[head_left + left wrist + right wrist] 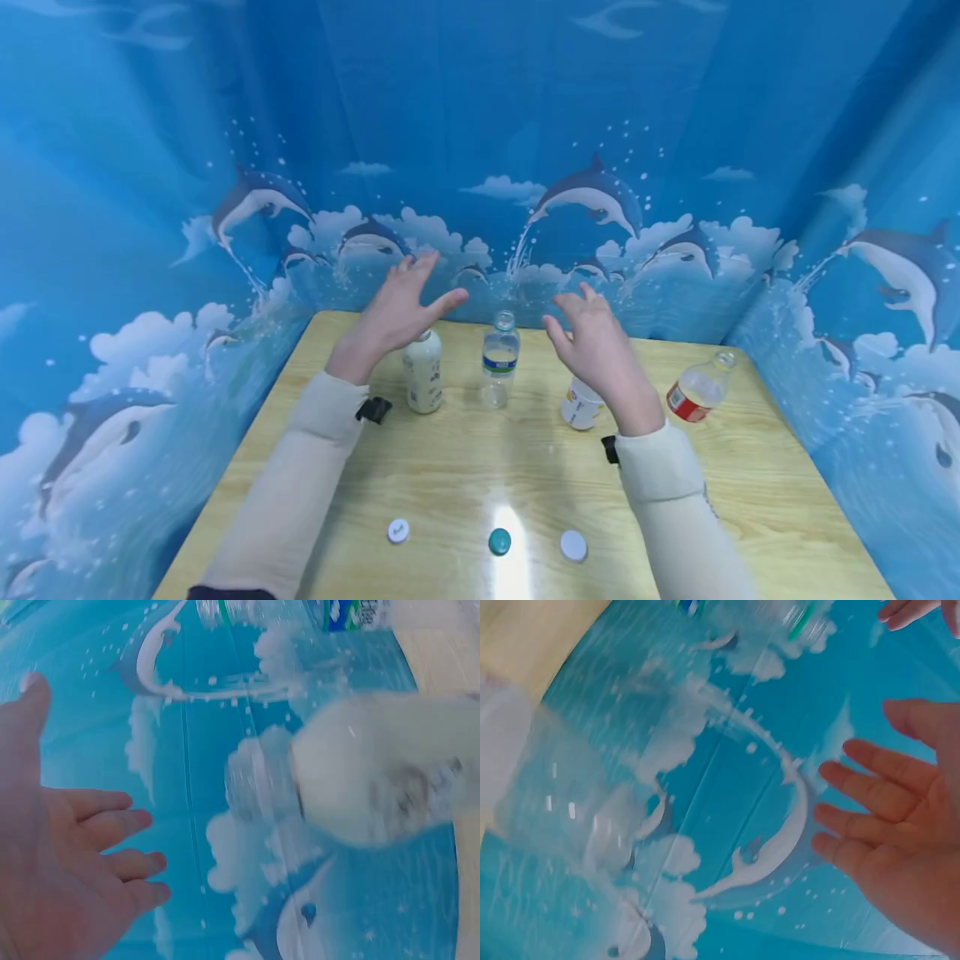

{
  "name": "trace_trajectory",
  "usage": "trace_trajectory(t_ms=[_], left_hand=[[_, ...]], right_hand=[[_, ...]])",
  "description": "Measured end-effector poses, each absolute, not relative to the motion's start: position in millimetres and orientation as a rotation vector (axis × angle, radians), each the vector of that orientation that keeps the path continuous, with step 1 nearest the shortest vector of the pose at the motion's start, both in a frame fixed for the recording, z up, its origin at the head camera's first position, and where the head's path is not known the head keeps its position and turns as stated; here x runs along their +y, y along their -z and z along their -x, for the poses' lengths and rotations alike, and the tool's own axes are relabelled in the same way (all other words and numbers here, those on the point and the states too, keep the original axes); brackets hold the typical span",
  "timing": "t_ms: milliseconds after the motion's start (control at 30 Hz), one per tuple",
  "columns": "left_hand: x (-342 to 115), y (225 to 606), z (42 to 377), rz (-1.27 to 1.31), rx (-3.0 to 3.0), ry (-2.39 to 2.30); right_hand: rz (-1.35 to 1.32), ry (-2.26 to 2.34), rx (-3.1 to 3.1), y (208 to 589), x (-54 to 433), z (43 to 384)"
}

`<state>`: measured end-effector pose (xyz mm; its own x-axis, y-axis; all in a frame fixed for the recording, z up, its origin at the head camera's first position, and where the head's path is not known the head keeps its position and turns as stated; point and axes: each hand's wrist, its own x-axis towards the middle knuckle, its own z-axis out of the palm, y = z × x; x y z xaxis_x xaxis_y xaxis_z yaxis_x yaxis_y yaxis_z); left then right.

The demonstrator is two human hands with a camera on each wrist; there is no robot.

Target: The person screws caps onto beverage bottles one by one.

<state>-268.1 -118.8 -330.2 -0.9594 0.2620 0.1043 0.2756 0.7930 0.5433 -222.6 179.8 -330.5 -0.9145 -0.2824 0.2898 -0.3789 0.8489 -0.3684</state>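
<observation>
1. Surface (465, 467): wood-grained, bordered on the far, left and right sides by a dolphin-print curtain (465, 100).
2. Left hand (397, 312): grip released, thumb spread, fingers extended, nothing held. It is raised near the off-white printed bottle (424, 382), which stands upright at far left; the left wrist view shows the two apart.
3. Right hand (600, 346): grip released, fingers extended, nothing held. It is raised in front of the white container (581, 408), right of centre; the container's top is hidden.
4. Clear bottle with a blue-and-green label (499, 365): upright, far side, between the hands.
5. Clear bottle with a red label (688, 403): far right, beyond the right hand.
6. Near side, left to right, well apart: marked white cap (398, 531), teal cap (499, 542), plain white cap (573, 546).
</observation>
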Motion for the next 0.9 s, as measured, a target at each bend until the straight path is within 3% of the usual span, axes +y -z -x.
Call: trace_trajectory(t_ms=[400,900], left_hand=[[-167.8,372.3,249.9,0.282,-2.947,1.063],[-160.5,427.9,259.0,0.224,-2.921,1.257]], right_hand=[[-0.849,-0.684,-2.497,361.8,127.4,177.8],[-0.81,-0.714,-2.721,406.1,73.9,189.1]])
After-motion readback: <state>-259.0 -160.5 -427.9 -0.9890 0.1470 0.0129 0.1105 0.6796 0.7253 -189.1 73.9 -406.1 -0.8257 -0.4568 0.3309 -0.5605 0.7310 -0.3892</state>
